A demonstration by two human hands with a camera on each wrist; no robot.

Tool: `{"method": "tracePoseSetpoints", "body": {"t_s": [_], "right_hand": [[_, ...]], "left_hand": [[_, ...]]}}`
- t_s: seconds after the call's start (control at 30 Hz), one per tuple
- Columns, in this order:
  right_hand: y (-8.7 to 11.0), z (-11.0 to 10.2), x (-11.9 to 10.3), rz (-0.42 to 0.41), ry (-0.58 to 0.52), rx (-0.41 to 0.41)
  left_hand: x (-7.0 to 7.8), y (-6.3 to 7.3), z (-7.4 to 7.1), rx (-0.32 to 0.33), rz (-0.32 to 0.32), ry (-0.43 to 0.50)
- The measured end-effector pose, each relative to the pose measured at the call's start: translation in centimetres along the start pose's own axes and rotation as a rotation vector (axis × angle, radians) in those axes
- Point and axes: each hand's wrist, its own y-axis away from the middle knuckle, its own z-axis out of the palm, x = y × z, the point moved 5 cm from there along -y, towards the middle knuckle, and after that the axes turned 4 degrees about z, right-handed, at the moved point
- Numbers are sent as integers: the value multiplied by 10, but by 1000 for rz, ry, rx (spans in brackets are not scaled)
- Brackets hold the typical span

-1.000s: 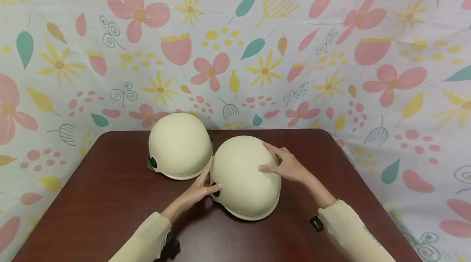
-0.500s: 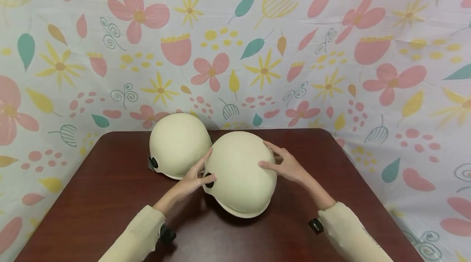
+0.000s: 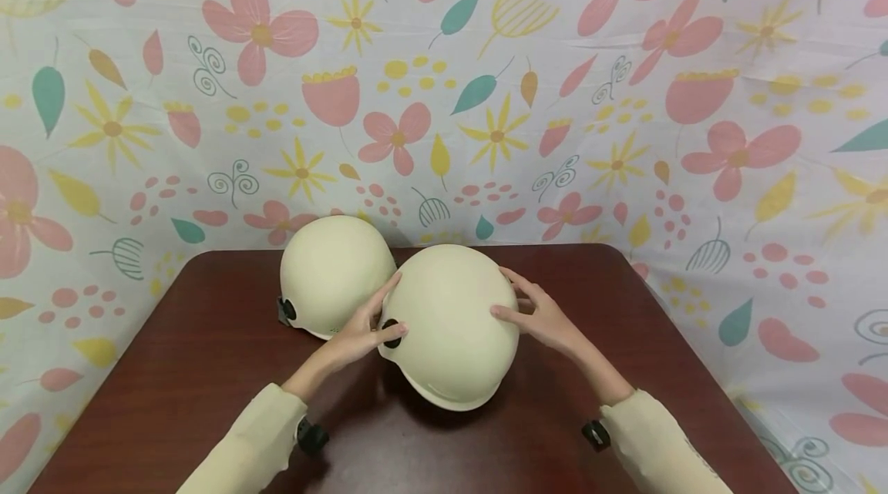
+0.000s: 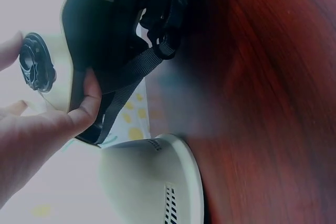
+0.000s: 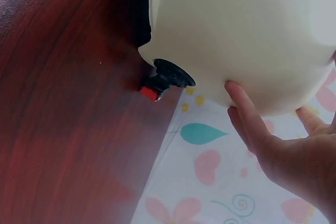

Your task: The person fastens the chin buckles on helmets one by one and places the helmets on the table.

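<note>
Both hands are on a cream helmet (image 3: 451, 317) at the middle of the table. My left hand (image 3: 361, 332) grips its left rim, the thumb outside by a round black knob (image 4: 35, 61) and a finger tucked inside. That rim stands off the tabletop; the left wrist view shows the dark interior and a black chin strap (image 4: 135, 69). Against the opposite side, my right hand (image 3: 544, 317) rests with spread, fairly straight fingers. Below them hangs a black clip with a red end (image 5: 148, 93). A second cream helmet (image 3: 336, 270) sits behind and left, partly hidden by my left hand.
The dark red-brown wooden table (image 3: 173, 401) has rounded back corners. A white cloth (image 3: 444, 55) printed with flowers and leaves hangs behind and along its sides. The second helmet's vented rim (image 4: 173, 203) lies close beside the held one.
The held helmet has shifted left and slightly back, and its left side has risen. My left hand moved left and back with it. My right hand has barely moved; the second helmet stays put.
</note>
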Motion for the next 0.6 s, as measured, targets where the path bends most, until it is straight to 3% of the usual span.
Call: {"method": "tracePoseSetpoints", "body": {"t_s": [0.17, 0.4, 0.6], "right_hand": [[2, -2, 1, 0, 15, -3], [3, -14, -23, -117, 189, 62], [2, -11, -39, -157, 203, 10]], "left_hand": [[3, 0, 1, -17, 18, -25], [10, -2, 2, -23, 43, -66], [15, -4, 2, -21, 45, -93]]}}
